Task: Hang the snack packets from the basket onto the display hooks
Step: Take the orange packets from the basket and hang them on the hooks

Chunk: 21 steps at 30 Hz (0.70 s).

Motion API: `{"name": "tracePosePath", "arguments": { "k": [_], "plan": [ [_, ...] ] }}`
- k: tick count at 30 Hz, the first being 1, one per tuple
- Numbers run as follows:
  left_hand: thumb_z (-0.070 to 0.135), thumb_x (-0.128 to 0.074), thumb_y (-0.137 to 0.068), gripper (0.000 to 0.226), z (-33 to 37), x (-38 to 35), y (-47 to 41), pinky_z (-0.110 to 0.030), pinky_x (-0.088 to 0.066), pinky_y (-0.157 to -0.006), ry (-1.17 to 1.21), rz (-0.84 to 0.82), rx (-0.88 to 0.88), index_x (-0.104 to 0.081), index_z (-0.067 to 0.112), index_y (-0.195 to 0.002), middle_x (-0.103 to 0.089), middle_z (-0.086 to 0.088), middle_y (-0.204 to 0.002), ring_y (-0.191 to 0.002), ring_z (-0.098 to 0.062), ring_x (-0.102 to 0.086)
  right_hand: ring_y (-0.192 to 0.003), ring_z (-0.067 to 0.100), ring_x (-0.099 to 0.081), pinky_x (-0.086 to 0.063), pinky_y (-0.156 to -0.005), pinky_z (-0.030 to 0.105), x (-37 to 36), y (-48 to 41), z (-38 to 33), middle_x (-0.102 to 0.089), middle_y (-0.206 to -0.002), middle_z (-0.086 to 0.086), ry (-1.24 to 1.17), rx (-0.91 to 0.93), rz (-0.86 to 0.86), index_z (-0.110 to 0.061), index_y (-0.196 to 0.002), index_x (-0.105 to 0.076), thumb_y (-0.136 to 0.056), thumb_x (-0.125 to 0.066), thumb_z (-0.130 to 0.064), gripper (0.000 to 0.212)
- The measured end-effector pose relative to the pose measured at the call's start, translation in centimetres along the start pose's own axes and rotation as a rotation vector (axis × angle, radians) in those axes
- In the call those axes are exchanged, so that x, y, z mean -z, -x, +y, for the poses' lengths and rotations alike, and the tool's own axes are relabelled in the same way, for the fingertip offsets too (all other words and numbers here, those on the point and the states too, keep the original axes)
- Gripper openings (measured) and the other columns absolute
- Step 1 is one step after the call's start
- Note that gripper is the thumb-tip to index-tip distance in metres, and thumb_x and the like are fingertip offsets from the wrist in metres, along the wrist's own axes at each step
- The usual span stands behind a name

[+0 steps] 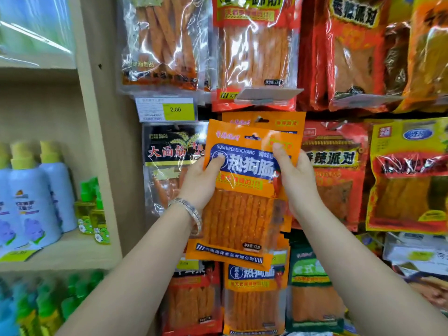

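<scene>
While the left hand (202, 181) and right hand (297, 180) clamp the near-upright packet (242, 214) by its sides, the hook (260, 119) lies at 12 o'clock.

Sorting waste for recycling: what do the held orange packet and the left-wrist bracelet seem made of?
The orange packet: glossy thin plastic film, printed above, clear window below showing the sticks; glare streaks suggest it. The bracelet: probably silvery metal or beads, by its pale shine; too blurred to be sure.

blue bottles (31, 190) stand on a wooden shelf (72, 253).
</scene>
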<state>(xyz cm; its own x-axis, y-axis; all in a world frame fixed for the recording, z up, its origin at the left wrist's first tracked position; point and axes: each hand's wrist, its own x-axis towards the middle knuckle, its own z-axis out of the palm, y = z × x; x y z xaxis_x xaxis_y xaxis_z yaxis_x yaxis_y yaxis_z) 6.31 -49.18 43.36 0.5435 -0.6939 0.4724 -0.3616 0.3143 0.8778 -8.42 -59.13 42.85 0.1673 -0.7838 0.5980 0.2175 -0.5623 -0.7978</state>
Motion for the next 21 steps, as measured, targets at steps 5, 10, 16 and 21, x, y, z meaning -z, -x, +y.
{"name": "tracePosePath", "arguments": {
  "k": [5, 10, 16, 21],
  "plan": [
    [0.012, -0.064, -0.086, 0.038, 0.9, -0.2, -0.8, -0.015, -0.052, -0.072, 0.09, 0.014, -0.28, -0.047, 0.039, -0.107, -0.062, 0.011, -0.11, -0.094, 0.004, -0.063, -0.085, 0.004, -0.067, -0.051, -0.072, 0.027, 0.6, -1.5, -0.4, -0.072, -0.087, -0.014, 0.034, 0.11, 0.055, -0.029, -0.089, -0.064, -0.089, -0.057, -0.045, 0.018],
    [0.026, -0.058, -0.09, 0.073, 2.9, -0.2, -1.6, -0.027, -0.021, -0.114, -0.293, -0.104, -0.529, -0.014, 0.035, -0.147, -0.021, 0.013, -0.153, -0.138, 0.002, -0.019, -0.08, 0.011, -0.063, -0.049, -0.079, 0.036, 1.4, -3.5, -1.4, -0.067, -0.08, -0.011, 0.101, 0.187, 0.093, -0.028, -0.078, -0.061, -0.092, -0.057, -0.039, 0.018],
    [0.028, -0.053, -0.092, 0.078, 4.6, -1.6, -1.9, -0.032, -0.003, -0.117, -0.389, -0.139, -0.557, 0.0, 0.03, -0.149, 0.0, 0.012, -0.157, -0.143, -0.004, 0.004, -0.082, 0.01, -0.063, -0.049, -0.077, 0.035, 1.2, -5.3, -2.7, -0.066, -0.081, -0.011, 0.21, 0.153, 0.08, -0.03, -0.077, -0.06, -0.093, -0.056, -0.037, 0.018],
    [0.027, -0.053, -0.093, 0.078, 4.0, -1.5, -1.8, -0.028, -0.003, -0.114, -0.371, -0.144, -0.544, 0.003, 0.036, -0.147, -0.001, 0.013, -0.157, -0.141, 0.0, 0.004, -0.088, 0.03, -0.066, -0.051, -0.086, 0.051, 1.0, -5.7, -3.1, -0.07, -0.092, 0.011, 0.198, 0.108, 0.045, -0.013, -0.084, -0.065, -0.09, -0.057, -0.037, 0.026]
  ]
}}
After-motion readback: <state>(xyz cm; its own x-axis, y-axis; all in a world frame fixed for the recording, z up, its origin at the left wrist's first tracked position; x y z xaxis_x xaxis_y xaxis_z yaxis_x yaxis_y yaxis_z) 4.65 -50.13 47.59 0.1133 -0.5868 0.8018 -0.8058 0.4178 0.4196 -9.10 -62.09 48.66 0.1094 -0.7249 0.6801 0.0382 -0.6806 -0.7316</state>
